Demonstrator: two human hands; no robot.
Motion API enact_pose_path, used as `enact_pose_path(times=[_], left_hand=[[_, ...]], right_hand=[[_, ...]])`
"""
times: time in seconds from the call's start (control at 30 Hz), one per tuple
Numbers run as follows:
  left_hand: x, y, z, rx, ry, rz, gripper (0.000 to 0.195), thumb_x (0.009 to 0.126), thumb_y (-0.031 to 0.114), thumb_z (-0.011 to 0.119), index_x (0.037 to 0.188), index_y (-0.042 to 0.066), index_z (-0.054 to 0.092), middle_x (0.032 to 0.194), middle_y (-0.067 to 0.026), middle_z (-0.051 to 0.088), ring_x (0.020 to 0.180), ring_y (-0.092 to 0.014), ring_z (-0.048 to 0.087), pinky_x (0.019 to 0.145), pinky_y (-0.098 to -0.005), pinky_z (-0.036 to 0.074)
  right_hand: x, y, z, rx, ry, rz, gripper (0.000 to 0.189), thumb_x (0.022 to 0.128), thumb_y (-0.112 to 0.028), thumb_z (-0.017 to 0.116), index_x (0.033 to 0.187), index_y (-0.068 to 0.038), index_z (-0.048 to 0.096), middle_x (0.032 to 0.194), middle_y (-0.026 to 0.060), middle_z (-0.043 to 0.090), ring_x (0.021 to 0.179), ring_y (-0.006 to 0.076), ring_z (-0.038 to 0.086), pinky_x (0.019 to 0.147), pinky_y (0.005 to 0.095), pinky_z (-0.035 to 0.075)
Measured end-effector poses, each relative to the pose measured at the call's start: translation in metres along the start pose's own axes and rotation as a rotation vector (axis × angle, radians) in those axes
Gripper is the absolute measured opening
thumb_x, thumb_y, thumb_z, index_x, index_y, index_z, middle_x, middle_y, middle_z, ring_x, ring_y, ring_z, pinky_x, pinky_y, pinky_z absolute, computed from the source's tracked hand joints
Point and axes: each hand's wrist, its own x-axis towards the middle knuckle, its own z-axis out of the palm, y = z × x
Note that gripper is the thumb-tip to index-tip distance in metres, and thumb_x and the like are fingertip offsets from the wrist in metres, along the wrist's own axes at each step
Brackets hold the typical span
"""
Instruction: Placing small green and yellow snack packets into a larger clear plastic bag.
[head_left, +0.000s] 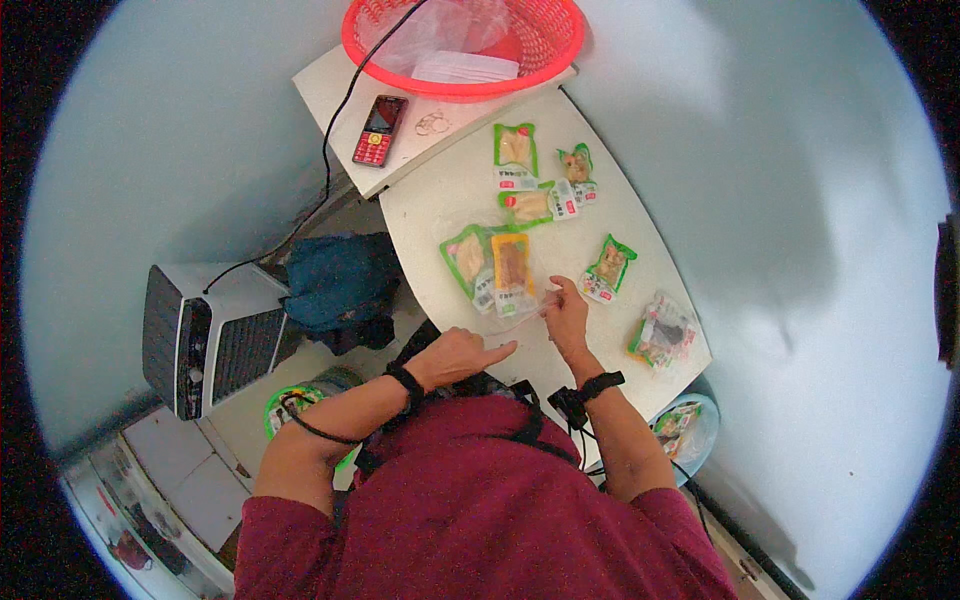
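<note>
My right hand (564, 311) pinches the edge of a clear plastic bag (517, 321) near the middle of the white table (555, 375). Within or under the clear film lie a green-edged food packet (469, 262) and a yellow-edged packet (511, 262), side by side. My left hand (457, 358) is at the table's near left edge, thumb stretched towards the bag; whether it touches the film I cannot tell. Beyond are an upright green-edged packet (515, 154), a sideways one (536, 204) and a smaller one (577, 165). Another small packet (610, 266) lies right of my right hand.
A bagged group of packets (661, 334) lies at the table's right. A red plastic basket (465, 90) and a keypad phone (380, 131) rest on a raised board. A blue bin (709, 442) stands low right, a green-rimmed bucket (271, 420) low left, beside a white-and-black appliance (217, 337) with a cable.
</note>
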Motion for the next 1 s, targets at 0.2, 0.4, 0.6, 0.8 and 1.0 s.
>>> enact_pose_path(times=[0.2, 0.4, 0.6, 0.8, 1.0], left_hand=[[-0.001, 0.003, 0.003, 0.212, 0.192, -0.187, 0.025, 0.077, 0.013, 0.055, 0.1, 0.004, 0.056, 0.065, -0.0054, 0.054, 0.056, -0.021, 0.057, 0.048, -0.0336, 0.047], [-0.01, -0.003, -0.005, 0.232, 0.213, -0.254, 0.02, 0.073, 0.012, 0.056, 0.091, 0.004, 0.056, 0.077, -0.0079, 0.052, 0.069, -0.022, 0.057, 0.056, -0.0327, 0.049], [-0.016, -0.002, -0.084, 0.126, 0.308, -0.222, 0.014, 0.072, 0.008, 0.054, 0.085, 0.004, 0.055, 0.08, -0.0096, 0.051, 0.074, -0.024, 0.056, 0.065, -0.034, 0.048], [-0.026, 0.009, -0.159, 0.011, 0.306, -0.228, 0.015, 0.075, 0.005, 0.052, 0.089, 0.002, 0.054, 0.088, -0.0135, 0.056, 0.083, -0.031, 0.057, 0.073, -0.0394, 0.049], [-0.033, 0.014, -0.161, -0.043, 0.346, -0.295, 0.012, 0.077, 0.005, 0.053, 0.089, 0.001, 0.055, 0.091, -0.0154, 0.059, 0.085, -0.033, 0.058, 0.075, -0.0402, 0.05]], right_hand=[[-0.002, -0.016, -0.006, 0.086, 0.016, 0.034, 0.028, 0.086, -0.009, 0.057, 0.114, -0.01, 0.055, 0.063, 0.0109, 0.059, 0.057, 0.0214, 0.06, 0.055, 0.036, 0.048], [0.0, -0.028, -0.018, -0.154, 0.016, -0.147, 0.023, 0.086, -0.011, 0.057, 0.109, -0.011, 0.058, 0.06, 0.0126, 0.06, 0.053, 0.0275, 0.059, 0.053, 0.0379, 0.047], [0.007, -0.086, -0.051, -0.171, -0.003, -0.256, 0.02, 0.083, -0.009, 0.057, 0.102, -0.012, 0.061, 0.062, 0.0144, 0.06, 0.055, 0.0281, 0.061, 0.052, 0.0382, 0.046], [-0.006, -0.135, -0.081, -0.053, 0.011, -0.193, 0.014, 0.08, -0.009, 0.058, 0.092, -0.007, 0.065, 0.065, 0.0144, 0.062, 0.057, 0.0278, 0.061, 0.055, 0.0377, 0.046], [-0.031, -0.151, -0.098, -0.115, -0.009, -0.204, 0.013, 0.08, -0.01, 0.058, 0.087, -0.005, 0.067, 0.066, 0.0151, 0.063, 0.057, 0.029, 0.062, 0.057, 0.0365, 0.048]])
